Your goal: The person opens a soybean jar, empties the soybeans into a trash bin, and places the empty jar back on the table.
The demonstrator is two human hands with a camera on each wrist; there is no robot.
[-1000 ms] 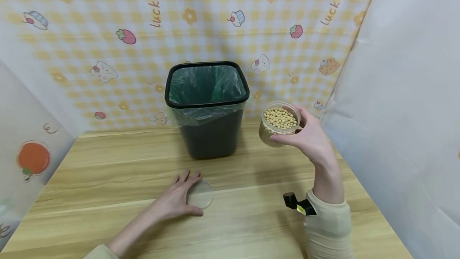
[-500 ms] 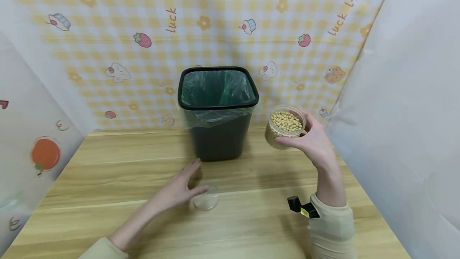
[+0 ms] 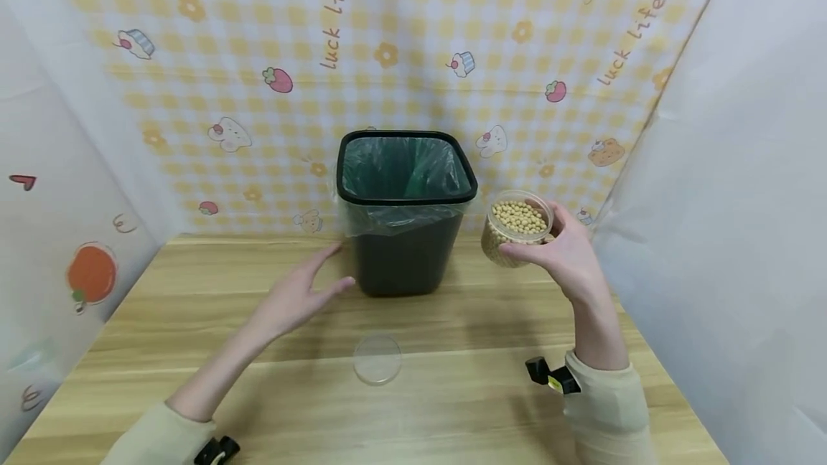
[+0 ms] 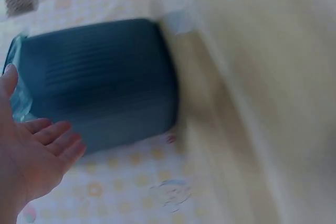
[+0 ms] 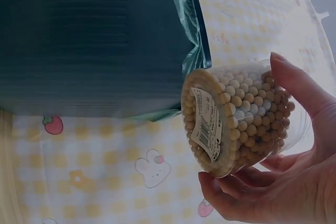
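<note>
My right hand [image 3: 571, 253] grips a clear plastic jar [image 5: 244, 119] from its right side, thumb and fingers around the wall. Small round beige balls [image 3: 519, 217] fill it, and its mouth is uncovered. It is held up to the right of the bin, lower than the bin's rim; a barcode label [image 5: 207, 124] shows on its base. My left hand [image 3: 293, 300], fingers extended and thumb apart, holds nothing and is nearest the bin's left side. A clear round lid [image 3: 377, 359] lies flat on the table in front of the bin.
The dark bin [image 3: 403, 260], lined with a transparent bag, stands upright at the back of the wooden table [image 3: 452, 407]. Behind it hangs a yellow checked cloth [image 3: 388, 92]. White sheeting [image 3: 730, 235] closes off the right side.
My left hand has lifted off the lid and moved up and left towards the bin, leaving the lid on the table. The right hand keeps holding the jar beside the bin. The head view has shifted slightly.
</note>
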